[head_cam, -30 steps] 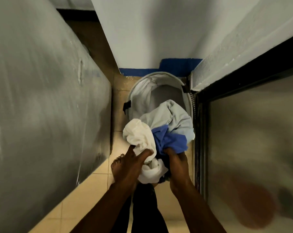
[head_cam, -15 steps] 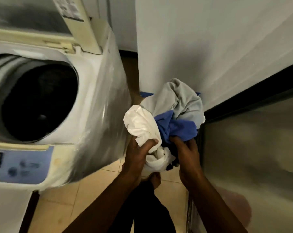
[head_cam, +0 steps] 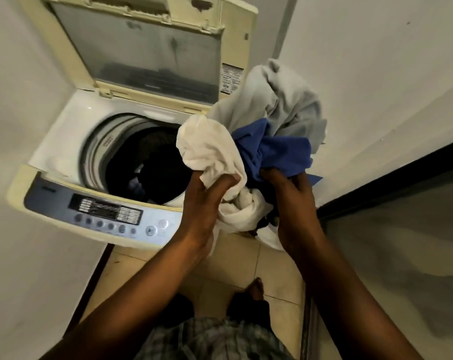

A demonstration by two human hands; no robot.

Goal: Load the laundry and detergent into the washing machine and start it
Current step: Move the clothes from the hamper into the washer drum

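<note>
Gripping laundry bundle [head_cam: 248, 152], both hands, washing machine [head_cam: 72, 141] open

Dim, warm indoor light, brightest on the right wall [head_cam: 376, 74] and the washer [head_cam: 72, 141] rim. The drum [head_cam: 152, 167] is near black. Arms are underexposed. Motion blur smears the control panel [head_cam: 103, 214] and washer's left edge. Wide-angle distortion bends the walls outward at the edges.

Both hands grip a bundle of laundry [head_cam: 248, 152] at the right edge of the washing machine [head_cam: 72, 141]: the left hand [head_cam: 202, 201] clutches white cloth, the right hand [head_cam: 293, 201] blue cloth. The lid [head_cam: 142, 50] stands raised above the dark drum [head_cam: 147, 167].
</note>
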